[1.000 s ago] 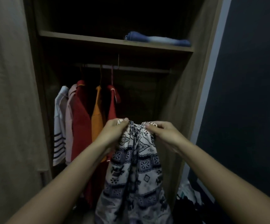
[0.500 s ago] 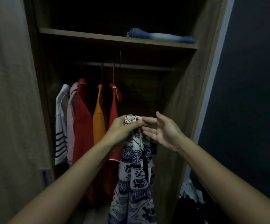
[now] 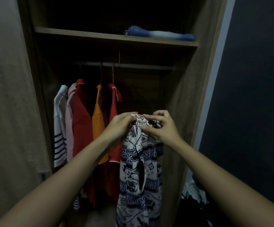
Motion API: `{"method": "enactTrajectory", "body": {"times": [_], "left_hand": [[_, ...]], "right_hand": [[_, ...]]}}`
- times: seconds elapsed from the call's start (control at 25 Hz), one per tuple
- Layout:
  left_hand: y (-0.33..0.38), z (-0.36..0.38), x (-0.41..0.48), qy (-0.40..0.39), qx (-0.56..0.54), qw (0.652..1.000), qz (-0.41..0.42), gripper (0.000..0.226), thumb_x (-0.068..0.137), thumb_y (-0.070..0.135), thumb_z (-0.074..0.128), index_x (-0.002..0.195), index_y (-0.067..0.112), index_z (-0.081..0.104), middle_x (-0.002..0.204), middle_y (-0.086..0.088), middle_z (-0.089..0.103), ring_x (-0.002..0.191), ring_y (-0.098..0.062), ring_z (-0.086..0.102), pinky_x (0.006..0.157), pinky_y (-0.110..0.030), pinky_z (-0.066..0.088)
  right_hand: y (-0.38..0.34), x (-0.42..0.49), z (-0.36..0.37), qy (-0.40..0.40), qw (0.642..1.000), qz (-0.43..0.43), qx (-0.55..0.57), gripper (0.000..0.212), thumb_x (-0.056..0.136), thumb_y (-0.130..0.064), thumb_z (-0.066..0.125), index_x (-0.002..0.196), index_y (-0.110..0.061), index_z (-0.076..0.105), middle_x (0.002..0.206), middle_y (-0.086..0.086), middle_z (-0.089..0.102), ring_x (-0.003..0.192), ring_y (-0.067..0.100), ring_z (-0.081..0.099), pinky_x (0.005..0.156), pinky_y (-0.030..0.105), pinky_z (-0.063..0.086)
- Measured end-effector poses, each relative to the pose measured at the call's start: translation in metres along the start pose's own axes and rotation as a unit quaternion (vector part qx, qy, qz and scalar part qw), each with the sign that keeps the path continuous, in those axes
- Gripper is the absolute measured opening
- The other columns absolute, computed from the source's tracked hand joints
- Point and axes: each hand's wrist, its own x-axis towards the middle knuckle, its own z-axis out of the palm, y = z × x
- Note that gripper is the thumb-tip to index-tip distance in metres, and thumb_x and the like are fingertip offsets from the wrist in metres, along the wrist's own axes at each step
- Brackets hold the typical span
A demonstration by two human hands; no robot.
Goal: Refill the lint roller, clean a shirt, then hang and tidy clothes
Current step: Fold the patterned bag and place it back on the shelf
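Note:
A white garment with a dark blue pattern [image 3: 139, 174] hangs down in front of the open wardrobe. My left hand [image 3: 120, 125] grips its bunched top edge from the left. My right hand [image 3: 162, 126] pinches the same top edge from the right, fingers curled over the fabric. Both hands sit close together, well below the hanging rail [image 3: 124, 65]. On the rail hang a striped white shirt [image 3: 60, 128], a pink one, a red shirt [image 3: 81, 125], an orange top [image 3: 99, 125] and another red top [image 3: 114, 112].
A wooden shelf [image 3: 113, 36] above the rail carries folded blue jeans [image 3: 159, 33]. The wardrobe door [image 3: 6, 112] stands open at left. A dark wall [image 3: 256, 95] lies at right, with a heap of clothes [image 3: 193, 194] low beside the wardrobe.
My right hand, open half a second ago, has closed on the garment's top again. The garment is bunched narrower than a second ago.

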Motion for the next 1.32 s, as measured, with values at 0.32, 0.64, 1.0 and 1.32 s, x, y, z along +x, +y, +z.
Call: {"method": "enactTrajectory", "body": {"times": [0.32, 0.64, 1.0, 1.32], "left_hand": [[-0.001, -0.033, 0.002, -0.073, 0.241, 0.966, 0.062, 0.040, 0.084, 0.021, 0.043, 0.115, 0.043, 0.055, 0.103, -0.006, 0.064, 0.083, -0.013, 0.060, 0.072, -0.028, 0.049], [-0.003, -0.038, 0.006, -0.037, 0.281, 0.944, 0.172, 0.042, 0.083, 0.016, 0.032, 0.097, 0.040, 0.064, 0.110, 0.019, 0.061, 0.105, 0.001, 0.057, 0.087, -0.022, 0.047], [0.010, -0.039, 0.004, -0.047, 0.363, 0.899, 0.241, 0.042, 0.067, 0.053, 0.073, 0.101, 0.032, 0.059, 0.110, 0.012, 0.059, 0.104, 0.000, 0.057, 0.090, -0.021, 0.047], [0.045, -0.014, 0.021, -0.173, 0.699, 0.689, 0.076, 0.039, 0.078, 0.037, 0.070, 0.105, 0.013, 0.053, 0.085, 0.003, 0.056, 0.071, -0.011, 0.054, 0.060, -0.026, 0.044]], "right_hand": [[0.023, -0.002, -0.016, -0.081, 0.986, 0.114, 0.087, 0.029, 0.079, -0.038, 0.069, 0.100, -0.019, 0.063, 0.094, 0.001, 0.071, 0.082, 0.015, 0.068, 0.069, 0.025, 0.054], [0.000, 0.006, -0.022, -0.160, 0.985, 0.007, 0.063, 0.034, 0.086, -0.023, 0.066, 0.112, -0.028, 0.045, 0.100, -0.012, 0.056, 0.080, -0.004, 0.062, 0.068, 0.016, 0.051], [-0.009, 0.014, -0.030, -0.077, 0.996, -0.016, 0.031, 0.026, 0.082, -0.019, 0.071, 0.087, -0.015, 0.046, 0.070, -0.008, 0.062, 0.058, -0.003, 0.057, 0.056, 0.014, 0.045], [0.006, 0.009, -0.031, -0.108, 0.994, -0.034, -0.012, 0.055, 0.069, -0.011, 0.081, 0.103, -0.023, 0.040, 0.096, 0.000, 0.057, 0.091, 0.014, 0.060, 0.084, 0.041, 0.051]]}}
